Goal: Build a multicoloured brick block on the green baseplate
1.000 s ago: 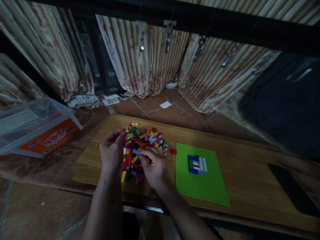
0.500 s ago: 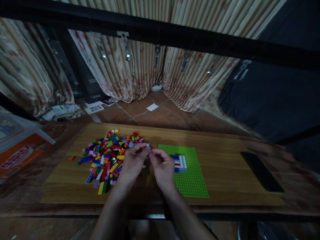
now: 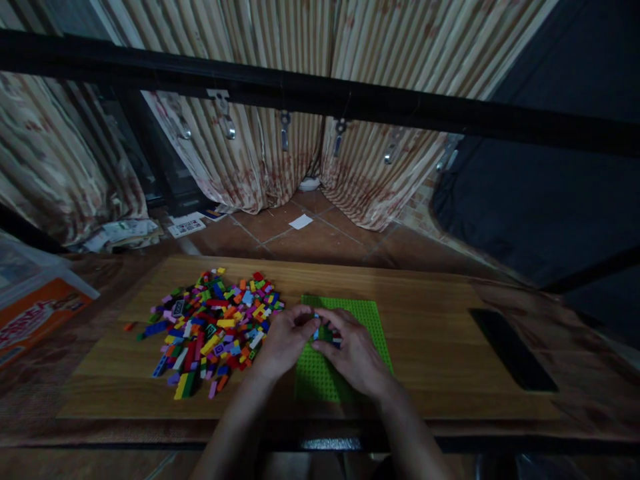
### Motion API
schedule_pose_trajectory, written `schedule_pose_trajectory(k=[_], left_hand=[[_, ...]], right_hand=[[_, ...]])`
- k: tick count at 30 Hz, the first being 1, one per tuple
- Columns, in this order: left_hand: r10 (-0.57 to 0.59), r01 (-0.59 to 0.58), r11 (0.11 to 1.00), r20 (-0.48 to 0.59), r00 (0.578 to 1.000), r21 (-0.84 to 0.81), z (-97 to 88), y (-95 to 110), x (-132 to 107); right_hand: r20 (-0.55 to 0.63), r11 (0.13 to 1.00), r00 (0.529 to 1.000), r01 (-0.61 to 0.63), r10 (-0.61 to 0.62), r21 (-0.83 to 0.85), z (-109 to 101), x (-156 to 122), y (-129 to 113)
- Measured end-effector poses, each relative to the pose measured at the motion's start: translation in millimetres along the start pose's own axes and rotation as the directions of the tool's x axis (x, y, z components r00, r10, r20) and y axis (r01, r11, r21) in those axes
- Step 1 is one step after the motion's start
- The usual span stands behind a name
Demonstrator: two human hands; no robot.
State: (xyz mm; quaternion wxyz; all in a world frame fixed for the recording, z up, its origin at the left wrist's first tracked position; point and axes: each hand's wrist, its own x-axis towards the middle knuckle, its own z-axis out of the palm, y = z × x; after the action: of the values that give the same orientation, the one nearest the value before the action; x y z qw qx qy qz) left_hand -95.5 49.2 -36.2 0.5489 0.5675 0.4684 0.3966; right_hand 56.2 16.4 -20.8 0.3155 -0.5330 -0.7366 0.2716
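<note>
My left hand [image 3: 286, 339] is closed, its thumb and fingers pinching a small light blue brick [image 3: 316, 326]. Opposite it, my right hand [image 3: 354, 348] curls its thumb and index finger onto the same brick from the right. Both hands are above the left part of a green studded baseplate [image 3: 320, 381]. Between my right thumb and fingers a bit of the brick build [image 3: 337, 342] on the plate shows; my right hand hides most of it. Just left of my left hand lies a loose pile of mixed coloured bricks [image 3: 217, 323].
A wooden board [image 3: 425, 333] carries the pile and the baseplate. A flat black object [image 3: 513, 350] lies at its right end. On the left stands a plastic box with an orange label [image 3: 43, 313]. A dark bar with metal clips [image 3: 300, 97] crosses beyond the board.
Both hands have moved right, from the pile's edge to over the baseplate, with the light blue brick between them. My right hand now covers most of the build. The view has shifted slightly.
</note>
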Motion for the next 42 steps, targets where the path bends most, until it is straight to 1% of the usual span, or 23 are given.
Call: schedule_pose_trajectory(k=[3,5,7,9,11,14,16,19,24,26,29,34,40,42], left_hand=[[-0.009,0.009,1.0,0.012,1.0,-0.006,12.8,-3,2],[-0.032,0.032,0.999,-0.006,0.999,0.002,19.3,-5,3],[-0.049,0.053,0.996,-0.053,0.997,0.067,23.1,-6,4],[-0.041,0.055,0.986,-0.088,0.995,0.158,25.0,-5,4],[-0.02,0.036,0.976,-0.076,0.997,0.213,26.3,-3,4],[-0.008,0.017,0.969,-0.04,0.999,0.247,30.3,2,3],[-0.014,0.023,0.959,-0.034,0.999,0.281,34.4,4,2],[-0.004,0.022,0.924,-0.048,0.999,0.382,41.3,2,3],[0.003,0.05,0.806,-0.088,0.996,0.59,50.9,-1,3],[0.017,0.04,0.764,-0.082,0.996,0.644,53.3,1,2],[0.037,0.025,0.724,-0.075,0.996,0.689,55.0,3,2],[0.034,0.044,0.711,-0.097,0.995,0.701,56.2,1,5],[-0.028,0.106,0.739,-0.127,0.991,0.666,58.2,1,8],[-0.026,0.107,0.75,-0.133,0.991,0.653,58.4,1,9]], right_hand=[[-0.009,0.999,1.0,0.016,-0.017,-0.037,-10,-4,11],[-0.043,0.998,0.999,0.013,-0.016,-0.064,-16,-6,21],[-0.081,0.996,0.997,-0.013,0.006,-0.087,-22,-9,32],[-0.097,0.994,0.995,-0.041,0.031,-0.105,-26,-10,43],[-0.082,0.992,0.995,-0.058,0.049,-0.115,-28,-12,52],[-0.04,0.989,0.996,-0.08,0.075,-0.127,-28,-11,58],[-0.02,0.987,0.995,-0.098,0.096,-0.124,-27,-10,59],[-0.011,0.988,0.995,-0.099,0.099,-0.114,-27,-9,59],[-0.004,0.986,0.994,-0.106,0.106,-0.128,-27,-8,60],[0.001,0.987,0.994,-0.105,0.105,-0.123,-27,-8,60],[-0.004,0.988,0.996,-0.093,0.093,-0.123,-26,-7,62],[0.012,0.986,0.995,-0.094,0.097,-0.141,-26,-5,60],[0.028,0.984,0.994,-0.105,0.11,-0.144,-28,-2,52],[0.027,0.982,0.993,-0.114,0.119,-0.15,-28,-2,50]])
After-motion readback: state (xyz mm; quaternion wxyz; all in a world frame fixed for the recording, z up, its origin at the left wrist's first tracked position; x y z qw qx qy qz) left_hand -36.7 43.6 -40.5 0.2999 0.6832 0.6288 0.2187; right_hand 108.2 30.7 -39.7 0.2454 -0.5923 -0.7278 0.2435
